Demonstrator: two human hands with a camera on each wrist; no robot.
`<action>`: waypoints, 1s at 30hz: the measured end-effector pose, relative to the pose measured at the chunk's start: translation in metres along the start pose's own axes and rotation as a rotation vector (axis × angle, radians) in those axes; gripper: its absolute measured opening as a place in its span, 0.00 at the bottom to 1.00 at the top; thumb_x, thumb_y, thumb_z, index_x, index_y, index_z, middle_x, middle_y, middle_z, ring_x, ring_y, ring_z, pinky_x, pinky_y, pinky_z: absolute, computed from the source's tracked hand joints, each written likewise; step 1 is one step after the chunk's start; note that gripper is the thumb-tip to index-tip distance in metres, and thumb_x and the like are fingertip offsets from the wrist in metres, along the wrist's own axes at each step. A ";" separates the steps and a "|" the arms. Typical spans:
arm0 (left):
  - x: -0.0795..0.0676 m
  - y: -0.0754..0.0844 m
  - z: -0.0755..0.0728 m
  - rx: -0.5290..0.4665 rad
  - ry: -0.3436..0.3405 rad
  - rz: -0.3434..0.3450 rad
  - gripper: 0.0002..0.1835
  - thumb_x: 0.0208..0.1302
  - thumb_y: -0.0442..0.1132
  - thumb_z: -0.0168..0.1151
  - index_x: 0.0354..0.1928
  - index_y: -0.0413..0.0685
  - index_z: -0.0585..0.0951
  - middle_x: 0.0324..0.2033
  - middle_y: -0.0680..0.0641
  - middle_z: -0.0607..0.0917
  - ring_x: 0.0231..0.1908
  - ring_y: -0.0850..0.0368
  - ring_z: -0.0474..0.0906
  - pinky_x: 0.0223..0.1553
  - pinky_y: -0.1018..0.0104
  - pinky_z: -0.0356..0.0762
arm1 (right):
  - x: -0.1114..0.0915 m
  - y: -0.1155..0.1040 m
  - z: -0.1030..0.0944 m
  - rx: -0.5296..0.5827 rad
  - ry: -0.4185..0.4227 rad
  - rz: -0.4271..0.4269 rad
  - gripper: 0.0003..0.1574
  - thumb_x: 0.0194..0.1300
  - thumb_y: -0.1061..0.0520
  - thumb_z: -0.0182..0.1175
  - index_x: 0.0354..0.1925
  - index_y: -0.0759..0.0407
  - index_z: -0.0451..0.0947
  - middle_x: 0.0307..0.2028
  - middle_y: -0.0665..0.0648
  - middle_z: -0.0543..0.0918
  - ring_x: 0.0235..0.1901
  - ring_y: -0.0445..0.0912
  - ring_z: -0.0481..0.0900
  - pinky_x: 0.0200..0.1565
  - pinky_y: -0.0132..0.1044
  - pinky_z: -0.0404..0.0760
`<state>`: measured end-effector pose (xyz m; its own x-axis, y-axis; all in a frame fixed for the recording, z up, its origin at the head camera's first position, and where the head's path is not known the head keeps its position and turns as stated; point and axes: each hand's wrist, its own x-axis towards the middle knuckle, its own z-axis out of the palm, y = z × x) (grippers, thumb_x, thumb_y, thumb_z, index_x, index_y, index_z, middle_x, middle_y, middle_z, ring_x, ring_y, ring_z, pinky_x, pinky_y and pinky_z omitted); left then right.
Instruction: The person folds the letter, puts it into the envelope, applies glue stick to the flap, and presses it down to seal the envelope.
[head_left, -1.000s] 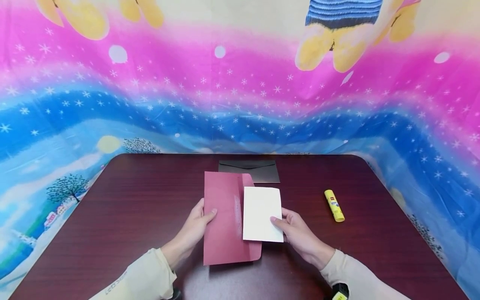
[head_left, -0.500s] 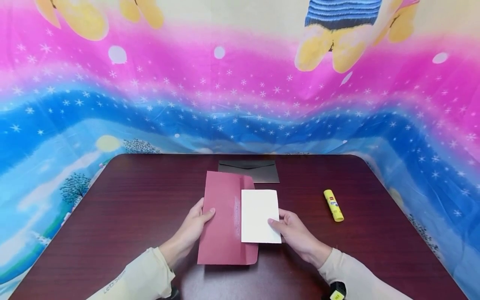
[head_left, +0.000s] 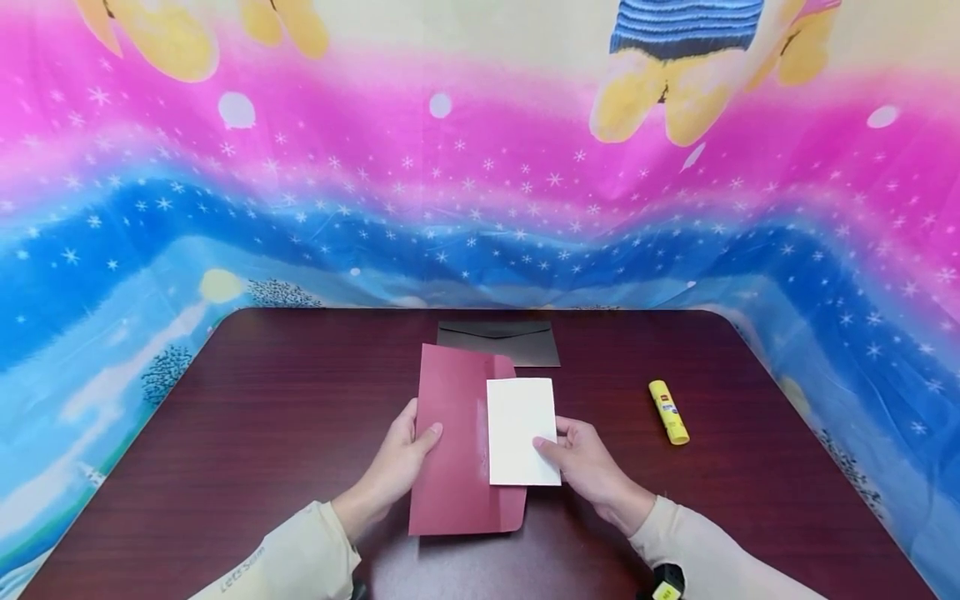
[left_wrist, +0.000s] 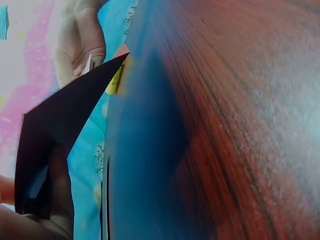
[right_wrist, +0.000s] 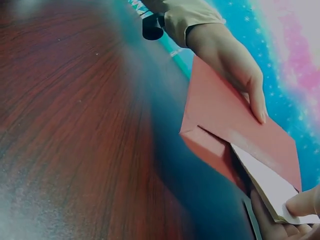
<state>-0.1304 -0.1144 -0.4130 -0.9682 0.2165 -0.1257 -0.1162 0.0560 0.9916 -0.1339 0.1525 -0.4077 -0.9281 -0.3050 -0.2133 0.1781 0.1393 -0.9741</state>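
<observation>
My left hand (head_left: 397, 458) pinches the left edge of a red envelope (head_left: 453, 483), thumb on its near face, and holds it above the table. My right hand (head_left: 592, 467) pinches a white card (head_left: 521, 429) by its right side, thumb in front and fingers behind. In the right wrist view the card (right_wrist: 265, 185) has its leading edge at the opening of the envelope (right_wrist: 225, 110), with the flap folded out beneath it. The left wrist view catches the envelope's dark, shaded back (left_wrist: 65, 115) and the left hand's fingers (left_wrist: 60, 195) behind it.
A dark grey envelope (head_left: 534, 346) lies at the table's back edge, partly covered by the red one in the head view. To the right is a yellow glue stick (head_left: 669, 412). A printed cloth (head_left: 480, 167) hangs around the brown table (head_left: 300, 375).
The white card has shifted slightly left relative to the red envelope, its left edge now at the opening. The envelope has tilted a little and come slightly right with my left hand.
</observation>
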 end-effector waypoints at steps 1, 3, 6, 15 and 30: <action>0.000 0.000 0.000 0.007 0.001 0.007 0.20 0.79 0.34 0.44 0.69 0.42 0.63 0.52 0.34 0.84 0.43 0.54 0.87 0.46 0.62 0.84 | 0.000 -0.001 0.000 -0.005 0.003 -0.001 0.27 0.77 0.63 0.49 0.66 0.80 0.63 0.51 0.74 0.84 0.45 0.48 0.89 0.46 0.41 0.88; 0.000 0.000 0.000 0.014 0.000 0.016 0.21 0.79 0.34 0.44 0.70 0.43 0.62 0.54 0.34 0.84 0.45 0.52 0.87 0.46 0.62 0.84 | 0.000 -0.002 0.001 -0.011 0.007 0.002 0.26 0.77 0.63 0.49 0.66 0.80 0.63 0.51 0.74 0.85 0.46 0.49 0.89 0.46 0.42 0.88; 0.000 -0.002 0.001 -0.007 -0.026 0.021 0.22 0.79 0.34 0.44 0.71 0.42 0.61 0.55 0.32 0.83 0.46 0.51 0.87 0.47 0.61 0.85 | 0.000 -0.002 0.002 -0.012 0.006 0.006 0.26 0.77 0.64 0.48 0.66 0.80 0.63 0.51 0.75 0.85 0.45 0.49 0.89 0.46 0.43 0.88; 0.003 -0.010 0.007 -0.047 -0.102 0.031 0.26 0.78 0.31 0.45 0.74 0.43 0.57 0.61 0.33 0.80 0.52 0.51 0.85 0.55 0.60 0.83 | 0.001 0.001 0.009 -0.050 -0.013 -0.015 0.25 0.76 0.66 0.49 0.64 0.83 0.64 0.48 0.76 0.85 0.44 0.51 0.90 0.46 0.45 0.88; 0.003 -0.013 0.002 -0.063 -0.124 0.004 0.25 0.78 0.33 0.45 0.74 0.44 0.57 0.57 0.33 0.83 0.46 0.56 0.87 0.51 0.63 0.83 | 0.002 0.001 0.012 -0.026 -0.031 0.014 0.27 0.77 0.64 0.48 0.66 0.82 0.62 0.51 0.76 0.84 0.45 0.50 0.89 0.47 0.45 0.88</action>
<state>-0.1311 -0.1125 -0.4259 -0.9343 0.3357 -0.1201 -0.1293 -0.0053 0.9916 -0.1315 0.1406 -0.4099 -0.9149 -0.3322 -0.2296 0.1819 0.1685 -0.9688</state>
